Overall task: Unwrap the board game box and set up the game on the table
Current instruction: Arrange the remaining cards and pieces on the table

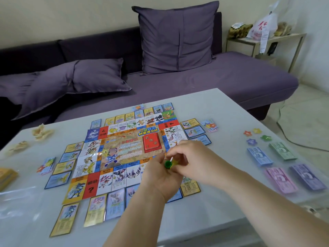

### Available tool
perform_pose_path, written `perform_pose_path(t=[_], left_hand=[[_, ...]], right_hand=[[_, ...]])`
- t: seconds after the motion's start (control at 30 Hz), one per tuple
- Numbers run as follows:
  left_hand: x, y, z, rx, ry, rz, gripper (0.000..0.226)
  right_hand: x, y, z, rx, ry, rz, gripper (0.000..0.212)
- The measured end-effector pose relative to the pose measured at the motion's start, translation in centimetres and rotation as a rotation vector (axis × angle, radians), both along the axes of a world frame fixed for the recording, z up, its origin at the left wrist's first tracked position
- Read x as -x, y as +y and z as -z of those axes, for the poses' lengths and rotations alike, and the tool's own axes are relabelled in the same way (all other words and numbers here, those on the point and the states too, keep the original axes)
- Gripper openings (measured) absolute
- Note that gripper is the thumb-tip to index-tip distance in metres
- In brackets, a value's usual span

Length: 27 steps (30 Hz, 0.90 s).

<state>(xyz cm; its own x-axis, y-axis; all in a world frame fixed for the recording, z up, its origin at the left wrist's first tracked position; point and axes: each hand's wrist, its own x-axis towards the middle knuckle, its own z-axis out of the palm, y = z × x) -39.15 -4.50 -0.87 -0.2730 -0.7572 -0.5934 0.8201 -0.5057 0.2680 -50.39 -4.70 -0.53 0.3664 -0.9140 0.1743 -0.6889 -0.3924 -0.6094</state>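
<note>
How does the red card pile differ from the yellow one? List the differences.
The red card pile lies on the board, the yellow card pile off it, by the table's left edge. The red top shows printed characters; the yellow top is blurred. Both lie flat.

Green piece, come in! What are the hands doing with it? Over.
Left hand holds green piece above board. Right hand pinches yellow piece beside it. Nothing in the way.

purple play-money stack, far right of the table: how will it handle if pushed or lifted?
The purple money stack looks like thin loose notes, so probably light and floppy. A push would likely fan them apart rather than move the pile whole. The table looks glossy, so it may slide easily.
</note>
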Motion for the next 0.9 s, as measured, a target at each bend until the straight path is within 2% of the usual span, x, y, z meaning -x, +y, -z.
perform_pose_path(t=[0.2,0.3,0.4,0.53,0.63,0.77,0.9], left_hand=[[0.0,0.5,-0.1,-0.001,0.024,0.017,0.03],[-0.2,0.3,-0.2,0.038,-0.001,0.011,0.038],[-0.3,-0.1,0.0,0.074,-0.056,-0.001,0.038],[0.4,-0.3,0.1,0.195,-0.222,0.064,0.045],[0.7,-0.1,0.5,0.376,-0.489,0.165,0.054],[1.0,0.1,1.1,0.571,-0.775,0.271,0.063],[0.5,0.2,1.3,0.61,-0.811,0.37,0.062]], right_hand=[[0.6,-0.3,0.1,-0.009,0.029,-0.027,0.019],[0.8,-0.6,-0.1,0.02,-0.054,-0.004,0.011],[1.5,-0.7,-0.5,0.023,-0.201,0.132,0.007],[2.3,-1.1,-0.6,-0.168,-0.294,0.169,0.012],[2.7,-1.3,-0.2,-0.288,-0.279,0.138,0.015],[2.7,-1.3,-0.1,-0.321,-0.28,0.081,0.022],[2.7,-0.7,-0.7,-0.31,-0.174,-0.033,0.028]])
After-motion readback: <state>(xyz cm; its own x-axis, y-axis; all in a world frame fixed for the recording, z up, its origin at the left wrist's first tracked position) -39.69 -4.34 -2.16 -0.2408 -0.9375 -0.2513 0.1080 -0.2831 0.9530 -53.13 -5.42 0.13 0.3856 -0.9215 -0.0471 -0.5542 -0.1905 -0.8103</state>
